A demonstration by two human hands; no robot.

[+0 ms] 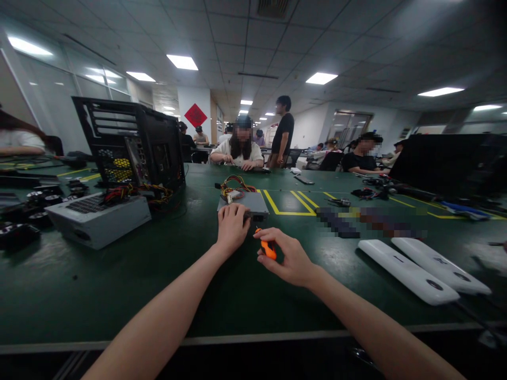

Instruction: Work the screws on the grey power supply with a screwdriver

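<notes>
A small grey computer power supply (257,205) lies on the green table in front of me, with a bundle of coloured cables (236,187) and a white connector at its far left. My left hand (233,228) holds the near left part of this unit, its fingers bent over the top and edge. Just right of it, my right hand (285,253) grips an orange-handled screwdriver (268,248) between thumb and fingers. The screwdriver's tip points toward the unit's near face, apart from it as far as I can see.
On the left stand a larger power supply (99,219) and an open black computer case (138,142). Two white elongated devices (407,272) with cables lie at right, near a black monitor-like panel (455,171). Across the table sits a person (240,148).
</notes>
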